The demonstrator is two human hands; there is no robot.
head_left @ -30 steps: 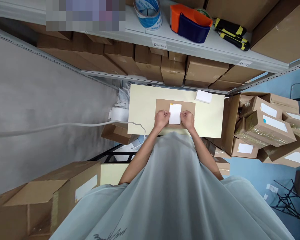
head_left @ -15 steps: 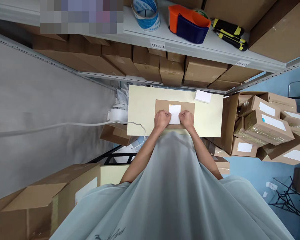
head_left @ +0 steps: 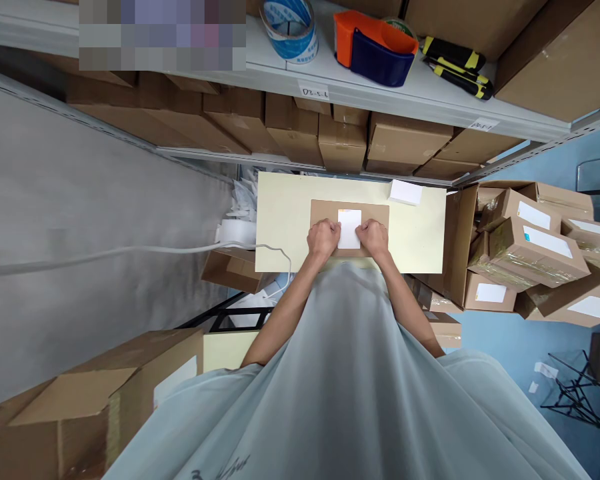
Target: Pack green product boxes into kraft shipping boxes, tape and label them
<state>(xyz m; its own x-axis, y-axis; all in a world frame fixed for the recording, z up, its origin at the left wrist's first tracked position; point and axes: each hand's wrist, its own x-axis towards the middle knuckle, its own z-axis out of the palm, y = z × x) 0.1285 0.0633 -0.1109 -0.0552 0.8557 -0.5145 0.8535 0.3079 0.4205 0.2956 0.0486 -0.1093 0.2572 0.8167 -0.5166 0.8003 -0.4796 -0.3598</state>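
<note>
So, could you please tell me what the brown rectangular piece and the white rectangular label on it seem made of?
The brown rectangular piece looks like matt cardboard, from its dull, even brown. The white rectangular label is probably smooth paper: flat and nearly plain white; whether coated, I cannot tell.

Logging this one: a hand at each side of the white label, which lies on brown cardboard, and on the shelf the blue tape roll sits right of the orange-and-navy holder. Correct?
Not quite: the head view shows the blue tape roll left of the orange-and-navy holder. The white label does lie on brown cardboard, between the hands.
</note>
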